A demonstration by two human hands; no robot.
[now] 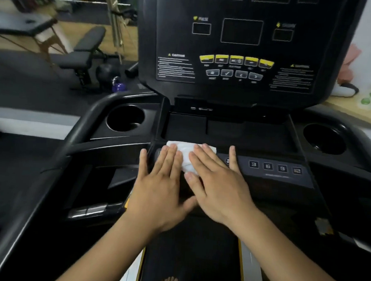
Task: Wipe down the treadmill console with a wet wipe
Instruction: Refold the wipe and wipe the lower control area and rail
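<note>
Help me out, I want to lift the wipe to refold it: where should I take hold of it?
Pinch the far edge of the wipe, coming from above and beyond the fingers. It lies flat on the lower button panel with the left hand and right hand pressing open on its near part, so only that far strip is bare. A fingertip pinch probably suits thin, limp cloth.

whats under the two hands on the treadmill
A white wet wipe lies flat under the left hand and right hand, pressed onto the lower button panel. Any buttons beneath the wipe are covered.
</note>
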